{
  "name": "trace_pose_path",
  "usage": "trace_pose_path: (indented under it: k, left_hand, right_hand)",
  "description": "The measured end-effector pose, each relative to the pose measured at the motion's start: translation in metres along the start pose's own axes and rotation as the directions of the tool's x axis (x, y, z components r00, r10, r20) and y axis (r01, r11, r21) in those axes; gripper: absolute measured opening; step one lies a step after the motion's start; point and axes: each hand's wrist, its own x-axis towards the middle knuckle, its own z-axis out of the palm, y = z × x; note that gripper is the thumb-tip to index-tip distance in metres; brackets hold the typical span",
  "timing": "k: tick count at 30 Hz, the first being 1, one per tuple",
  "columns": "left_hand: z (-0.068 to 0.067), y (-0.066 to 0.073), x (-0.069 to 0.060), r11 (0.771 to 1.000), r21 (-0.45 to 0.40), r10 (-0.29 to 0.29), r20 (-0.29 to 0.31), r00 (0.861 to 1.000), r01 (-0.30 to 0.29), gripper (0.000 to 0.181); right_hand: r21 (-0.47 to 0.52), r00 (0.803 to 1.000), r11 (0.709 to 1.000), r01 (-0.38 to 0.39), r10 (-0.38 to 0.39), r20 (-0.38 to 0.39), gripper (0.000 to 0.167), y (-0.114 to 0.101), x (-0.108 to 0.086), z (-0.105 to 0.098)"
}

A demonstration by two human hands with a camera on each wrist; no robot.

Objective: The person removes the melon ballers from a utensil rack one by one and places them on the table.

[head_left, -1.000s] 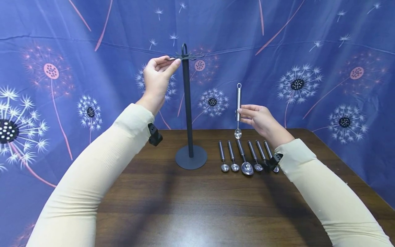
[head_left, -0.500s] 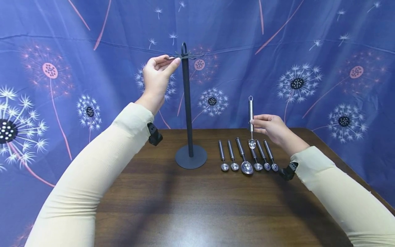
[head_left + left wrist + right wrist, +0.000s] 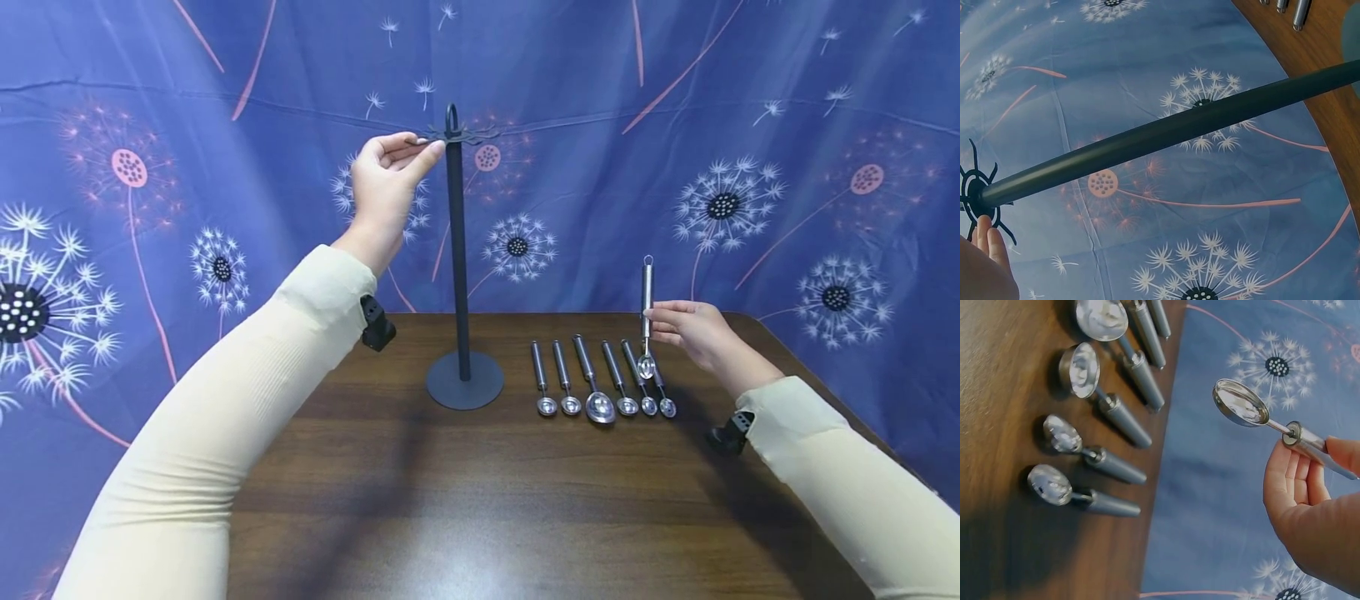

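Observation:
My left hand [image 3: 382, 187] pinches the hooked ring [image 3: 468, 136] at the top of a black upright stand [image 3: 459, 258] between thumb and fingers. In the left wrist view, fingertips touch the ring's edge beside the pole. A steel melon baller [image 3: 648, 292] stands upright in the air, its bowl down and its hanging loop up. My right hand [image 3: 693, 332] pinches it by the handle, clear of the table. The bowl [image 3: 1241, 403] shows large in the right wrist view. Several similar scoops [image 3: 600, 407] lie in a row just below it, handles away from me.
The stand's round base [image 3: 465, 393] rests on the brown wooden table [image 3: 480, 492], left of the row. A blue dandelion-print cloth [image 3: 585, 167] hangs behind the table's back edge.
My right hand has carried the melon baller to the right and downward, from over the middle of the row to its right end. The left hand stays at the ring.

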Motion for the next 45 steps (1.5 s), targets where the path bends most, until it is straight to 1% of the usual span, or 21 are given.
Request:
trace_pose_path:
  k: [5,8,11,13,17,20,25,28,32,33,35,37,39,41,43,45]
  left_hand:
    - [0.001,0.000,0.000,1.000,-0.009,-0.004,-0.009,1.000,0.004,0.032]
    - [0.002,-0.001,0.000,1.000,-0.011,-0.003,-0.014,1.000,0.003,0.032]
    - [0.002,-0.001,0.001,1.000,-0.008,-0.004,-0.021,1.000,0.003,0.032]
    - [0.002,-0.001,0.001,1.000,-0.006,-0.003,-0.024,1.000,0.003,0.032]
    - [0.001,-0.001,0.001,1.000,-0.015,-0.007,-0.028,1.000,0.006,0.033]
    - [0.001,-0.001,0.001,1.000,-0.021,-0.011,-0.030,1.000,0.010,0.034]
    - [0.001,-0.001,0.001,1.000,-0.014,-0.006,-0.034,0.999,0.005,0.035]
    - [0.001,-0.002,0.001,1.000,-0.002,0.000,-0.033,0.999,0.000,0.034]
    - [0.003,-0.002,0.000,1.000,-0.001,0.005,-0.033,0.999,-0.005,0.033]
    - [0.003,-0.002,0.000,1.000,0.001,0.006,-0.034,0.999,-0.006,0.033]
    - [0.004,-0.002,0.000,1.000,0.001,0.007,-0.033,0.999,-0.007,0.033]
    - [0.005,-0.001,0.000,1.000,0.003,0.005,-0.034,0.999,-0.005,0.034]
    - [0.006,-0.001,0.000,1.000,0.008,0.000,-0.035,0.999,0.000,0.036]
    - [0.005,-0.001,0.000,1.000,0.011,-0.005,-0.036,0.999,0.005,0.038]
    - [0.005,-0.001,-0.001,1.000,0.016,-0.007,-0.036,0.999,0.008,0.040]
    - [0.005,-0.001,-0.001,1.000,0.016,-0.007,-0.033,0.999,0.007,0.042]
  right_hand:
    - [0.016,1.000,1.000,-0.016,0.016,0.000,0.021,0.007,0.000,-0.010]
    - [-0.023,1.000,1.000,-0.014,0.014,0.006,0.017,0.011,0.000,-0.016]
    - [-0.088,1.000,0.996,-0.014,0.014,0.001,0.020,0.015,0.000,-0.023]
    - [-0.105,1.000,0.994,-0.015,0.016,0.000,0.020,0.018,0.001,-0.027]
    - [-0.064,0.999,0.998,-0.028,0.029,0.014,0.006,0.024,0.002,-0.037]
    - [-0.079,0.999,0.996,-0.035,0.037,0.025,0.003,0.030,0.003,-0.042]
    - [-0.171,0.999,0.984,-0.048,0.049,-0.002,0.022,0.040,0.005,-0.049]
    - [-0.188,0.998,0.980,-0.059,0.055,-0.024,0.021,0.046,0.005,-0.053]
    - [-0.156,0.996,0.985,-0.080,0.074,-0.045,0.007,0.053,0.005,-0.057]
    - [-0.151,0.995,0.985,-0.088,0.082,-0.048,0.006,0.055,0.006,-0.058]
    - [-0.145,0.994,0.984,-0.103,0.096,-0.055,0.009,0.058,0.007,-0.060]
    - [-0.164,0.992,0.980,-0.115,0.106,-0.063,0.019,0.062,0.010,-0.063]
    - [-0.202,0.990,0.971,-0.126,0.112,-0.080,0.029,0.066,0.012,-0.065]
    - [-0.233,0.988,0.962,-0.144,0.124,-0.097,0.036,0.070,0.013,-0.067]
    - [-0.243,0.984,0.956,-0.166,0.143,-0.108,0.036,0.073,0.014,-0.069]
    - [-0.233,0.978,0.953,-0.194,0.171,-0.116,0.031,0.075,0.014,-0.069]
